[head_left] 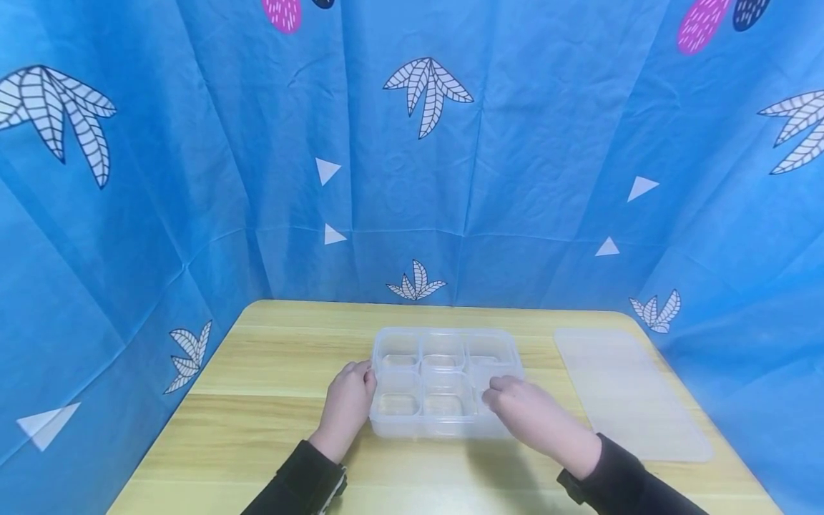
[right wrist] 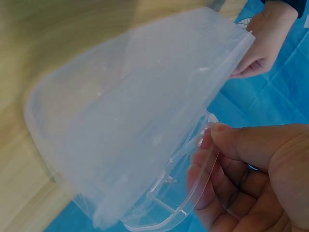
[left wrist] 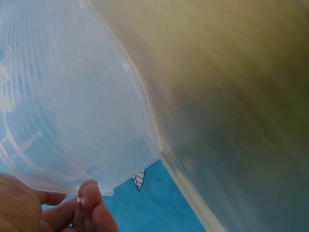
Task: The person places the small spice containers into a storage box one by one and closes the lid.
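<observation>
A clear plastic box [head_left: 444, 429] with several compartments stands on the table, its long side facing me. My left hand [head_left: 347, 400] pinches the box's left rim between thumb and fingers, as the left wrist view also shows. Over the front right compartment is my right hand [head_left: 531, 418]. In the right wrist view its thumb and fingers pinch the rim of a small clear plastic bin [right wrist: 181, 212], which sticks out past the box's edge. How deep that bin sits in the box is hidden by my hand. The other compartments in the head view look empty.
A flat, translucent lid [head_left: 634, 393] lies to the right of the box, along the table's right side. The wooden table [head_left: 277, 400] has rounded far corners. Blue patterned cloth [head_left: 412, 186] hangs behind it and on both sides.
</observation>
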{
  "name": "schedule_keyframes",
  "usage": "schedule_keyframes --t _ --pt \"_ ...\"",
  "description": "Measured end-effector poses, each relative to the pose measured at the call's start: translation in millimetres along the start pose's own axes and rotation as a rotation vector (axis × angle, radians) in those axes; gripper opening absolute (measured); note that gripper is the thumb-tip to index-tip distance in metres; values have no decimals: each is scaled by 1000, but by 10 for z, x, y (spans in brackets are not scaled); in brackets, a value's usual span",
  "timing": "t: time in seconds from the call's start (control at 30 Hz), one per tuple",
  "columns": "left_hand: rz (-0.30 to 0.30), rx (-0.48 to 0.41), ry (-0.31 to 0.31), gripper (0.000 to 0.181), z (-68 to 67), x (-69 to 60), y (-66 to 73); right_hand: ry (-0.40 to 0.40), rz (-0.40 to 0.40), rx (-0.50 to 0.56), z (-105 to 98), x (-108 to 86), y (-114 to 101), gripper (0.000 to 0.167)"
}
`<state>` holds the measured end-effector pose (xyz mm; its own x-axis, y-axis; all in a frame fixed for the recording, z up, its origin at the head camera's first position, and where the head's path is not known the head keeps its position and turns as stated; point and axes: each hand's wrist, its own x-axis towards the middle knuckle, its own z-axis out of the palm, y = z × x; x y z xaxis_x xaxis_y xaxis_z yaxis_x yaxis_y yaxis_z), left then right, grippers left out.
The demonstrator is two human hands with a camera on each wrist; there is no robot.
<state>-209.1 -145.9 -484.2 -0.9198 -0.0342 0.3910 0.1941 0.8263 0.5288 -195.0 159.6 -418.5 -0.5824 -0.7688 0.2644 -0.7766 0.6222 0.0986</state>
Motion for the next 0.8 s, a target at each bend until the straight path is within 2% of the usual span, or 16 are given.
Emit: schedule_keyframes --t 0.23,0.57,0.8 --pt "-1 1 0 27 5 -1 2 -15 16 19 104 -26 -8 29" --pt "0 1 1 27 0 2 12 -19 21 12 117 -23 8 31" --pt "-3 2 0 28 7 -1 7 -60 49 117 88 9 40 27"
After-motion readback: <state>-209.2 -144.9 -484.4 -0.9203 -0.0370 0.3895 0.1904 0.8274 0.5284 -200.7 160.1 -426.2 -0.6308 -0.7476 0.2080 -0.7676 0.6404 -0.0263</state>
